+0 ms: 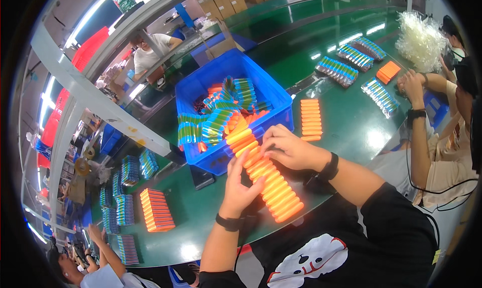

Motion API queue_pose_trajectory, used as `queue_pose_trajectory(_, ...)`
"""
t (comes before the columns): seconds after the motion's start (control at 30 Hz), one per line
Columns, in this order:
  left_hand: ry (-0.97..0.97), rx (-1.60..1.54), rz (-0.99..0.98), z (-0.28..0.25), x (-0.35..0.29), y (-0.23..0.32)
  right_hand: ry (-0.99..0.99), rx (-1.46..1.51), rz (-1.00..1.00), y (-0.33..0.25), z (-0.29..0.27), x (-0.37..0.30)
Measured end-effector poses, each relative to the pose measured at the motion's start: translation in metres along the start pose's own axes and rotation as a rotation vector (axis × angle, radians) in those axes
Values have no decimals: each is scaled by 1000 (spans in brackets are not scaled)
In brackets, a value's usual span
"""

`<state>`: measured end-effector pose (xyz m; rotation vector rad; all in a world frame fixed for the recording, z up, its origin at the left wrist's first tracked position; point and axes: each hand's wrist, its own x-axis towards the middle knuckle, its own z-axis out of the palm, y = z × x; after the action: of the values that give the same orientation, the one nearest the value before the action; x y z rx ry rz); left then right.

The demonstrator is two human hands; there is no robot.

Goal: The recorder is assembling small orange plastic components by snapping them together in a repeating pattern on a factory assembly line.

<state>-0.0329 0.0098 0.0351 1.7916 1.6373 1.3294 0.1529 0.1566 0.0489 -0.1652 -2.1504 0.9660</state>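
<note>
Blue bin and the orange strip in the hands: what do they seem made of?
Blue bin: likely moulded plastic, semi-gloss, going by its uniform colour and light sheen.
Orange strip: probably smooth plastic, since its rounded ridges catch highlights, though foam can't be ruled out.

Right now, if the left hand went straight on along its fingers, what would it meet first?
The left hand would first meet the orange strip at its fingertips; beyond, probably the blue bin, though depth is unclear.

We've got one strip (pixel 274 186): bright orange tubes side by side in a long row, slanted, near end to our right, held in our left hand (pixel 239 191) and right hand (pixel 295 150)
</note>
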Motion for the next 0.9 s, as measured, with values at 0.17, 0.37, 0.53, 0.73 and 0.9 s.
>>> queue_pose_trajectory(0.17,9,-156,-46,3,-5,-2,96,28,24,1,-7,-1)
queue_pose_trajectory(0.37,-18,31,190,-2,-7,18,-6,672,70,9,-12,-5)
queue_pose_trajectory(0.53,-94,223,337,-5,-15,35,-267,749,106,-14,-22,-4)
queue_pose_trajectory(0.73,-57,109,330,0,-18,21,-368,663,185,-28,-36,-8)
queue_pose_trajectory(0.9,40,-200,152,7,-17,8,-704,842,303,-28,-46,-6)
